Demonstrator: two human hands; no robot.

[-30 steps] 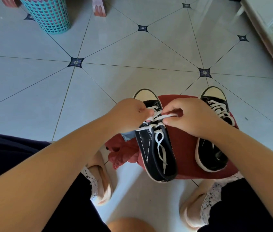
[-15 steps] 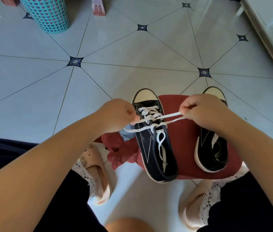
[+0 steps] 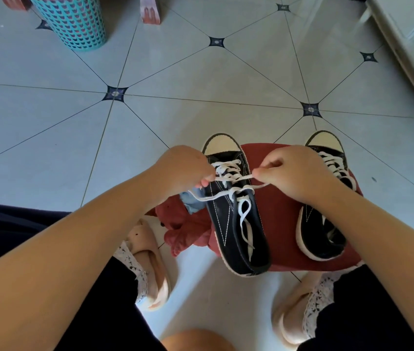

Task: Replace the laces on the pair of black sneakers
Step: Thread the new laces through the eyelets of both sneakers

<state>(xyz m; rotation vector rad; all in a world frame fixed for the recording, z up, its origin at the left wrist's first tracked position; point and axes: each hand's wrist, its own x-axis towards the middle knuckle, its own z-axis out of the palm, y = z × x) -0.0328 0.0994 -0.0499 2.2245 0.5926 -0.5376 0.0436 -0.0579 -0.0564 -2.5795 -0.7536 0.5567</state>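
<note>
Tiled floor (image 3: 200,84): left hand (image 3: 183,171), right hand (image 3: 299,173) fingers pinch white lace (image 3: 233,177) over sneaker (image 3: 222,219); right moved inward.

The middle black sneaker (image 3: 222,224) and the right-hand black sneaker (image 3: 314,231) are matt canvas with pale stitching and smooth cream rubber toe caps (image 3: 222,145). The flat white lace (image 3: 235,177) looks like woven cloth. The red fabric (image 3: 276,224) beneath is soft and matt. The pale grey tiled floor (image 3: 200,79) is glossy. The teal openwork basket (image 3: 74,21) looks like plastic.
</note>
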